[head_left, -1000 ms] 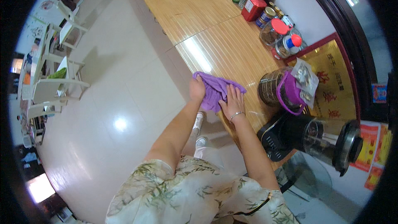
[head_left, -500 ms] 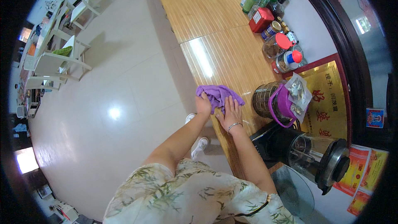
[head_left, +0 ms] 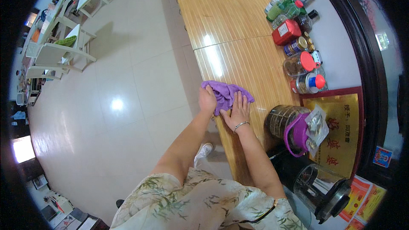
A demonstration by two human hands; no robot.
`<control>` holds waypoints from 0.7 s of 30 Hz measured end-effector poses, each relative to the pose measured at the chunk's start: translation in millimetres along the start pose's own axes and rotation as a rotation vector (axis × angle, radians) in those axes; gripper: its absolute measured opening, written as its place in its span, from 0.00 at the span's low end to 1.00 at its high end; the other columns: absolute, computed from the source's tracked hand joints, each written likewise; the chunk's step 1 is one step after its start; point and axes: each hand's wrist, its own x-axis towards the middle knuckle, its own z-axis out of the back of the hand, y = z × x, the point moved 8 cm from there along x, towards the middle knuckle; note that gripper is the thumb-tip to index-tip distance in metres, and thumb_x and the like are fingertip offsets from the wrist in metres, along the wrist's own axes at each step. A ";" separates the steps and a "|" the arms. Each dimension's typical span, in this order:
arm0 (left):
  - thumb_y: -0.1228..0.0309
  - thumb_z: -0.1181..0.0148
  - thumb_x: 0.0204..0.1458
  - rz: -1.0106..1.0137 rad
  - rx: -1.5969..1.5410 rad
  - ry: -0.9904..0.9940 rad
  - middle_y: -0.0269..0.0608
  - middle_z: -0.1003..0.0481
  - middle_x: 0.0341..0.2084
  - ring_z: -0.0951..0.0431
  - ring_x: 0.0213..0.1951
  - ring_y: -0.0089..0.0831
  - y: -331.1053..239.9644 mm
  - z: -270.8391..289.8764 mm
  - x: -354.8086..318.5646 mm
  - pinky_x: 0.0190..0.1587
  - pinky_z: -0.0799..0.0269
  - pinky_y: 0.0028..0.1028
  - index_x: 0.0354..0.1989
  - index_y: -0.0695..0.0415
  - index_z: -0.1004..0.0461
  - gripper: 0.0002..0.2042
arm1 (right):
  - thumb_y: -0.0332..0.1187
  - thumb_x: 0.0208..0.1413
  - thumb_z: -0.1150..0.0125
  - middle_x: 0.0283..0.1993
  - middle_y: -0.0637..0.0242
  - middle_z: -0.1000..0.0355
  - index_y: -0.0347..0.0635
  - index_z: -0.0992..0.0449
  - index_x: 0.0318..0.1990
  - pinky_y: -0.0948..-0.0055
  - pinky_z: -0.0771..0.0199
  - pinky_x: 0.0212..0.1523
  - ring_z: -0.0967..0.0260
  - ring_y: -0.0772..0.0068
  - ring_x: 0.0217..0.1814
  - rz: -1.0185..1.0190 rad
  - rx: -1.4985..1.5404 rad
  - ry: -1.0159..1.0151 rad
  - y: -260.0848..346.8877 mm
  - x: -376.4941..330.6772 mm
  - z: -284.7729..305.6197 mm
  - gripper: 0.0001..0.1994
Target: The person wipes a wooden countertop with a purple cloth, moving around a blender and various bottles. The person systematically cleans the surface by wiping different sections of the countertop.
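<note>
A bunched purple cloth (head_left: 225,92) lies on the wooden slatted cabinet top (head_left: 238,61), by its left edge. My left hand (head_left: 207,100) is closed on the cloth's left end, right at that edge. Resting flat on the cloth's near right part, my right hand (head_left: 238,112) has its fingers stretched out and wears a bracelet at the wrist. To the right of this hand stands a dark, see-through jar (head_left: 279,119) with a purple lid and handle (head_left: 297,133). A small clear packet (head_left: 317,127) lies on that lid.
Bottles and jars, including a red container (head_left: 286,32) and a red-lidded jar (head_left: 295,64), line the wall at right. A golden plaque (head_left: 341,123) leans behind the purple-lidded jar. Near my right forearm is a black blender-like appliance (head_left: 317,187). White chairs (head_left: 53,55) stand across the tiled floor.
The view has shifted forward along the cabinet. Both hands and the cloth are a little farther from the purple-lidded jar. One of the two white shoes has gone out of sight.
</note>
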 end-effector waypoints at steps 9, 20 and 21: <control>0.62 0.60 0.61 -0.159 -0.039 -0.083 0.68 0.27 0.37 0.26 0.42 0.61 -60.8 19.1 101.2 0.46 0.32 0.47 0.41 0.69 0.30 0.19 | 0.60 0.54 0.53 0.75 0.54 0.66 0.36 0.60 0.70 0.52 0.76 0.73 0.73 0.48 0.77 0.015 -0.030 0.037 31.6 74.3 18.8 0.46; 0.60 0.61 0.62 -0.069 -0.024 -0.002 0.69 0.27 0.38 0.26 0.44 0.61 -36.8 16.5 39.7 0.49 0.32 0.46 0.43 0.70 0.29 0.22 | 0.58 0.53 0.48 0.75 0.58 0.65 0.39 0.57 0.70 0.55 0.72 0.73 0.71 0.53 0.77 -0.014 -0.015 0.025 13.0 11.1 -1.4 0.45; 0.60 0.60 0.62 -0.073 -0.038 -0.015 0.68 0.26 0.37 0.26 0.43 0.60 -32.2 17.4 14.6 0.48 0.32 0.46 0.42 0.70 0.29 0.21 | 0.58 0.52 0.48 0.75 0.58 0.65 0.39 0.57 0.70 0.55 0.72 0.73 0.71 0.53 0.77 -0.018 -0.008 0.027 8.4 -3.3 -4.4 0.45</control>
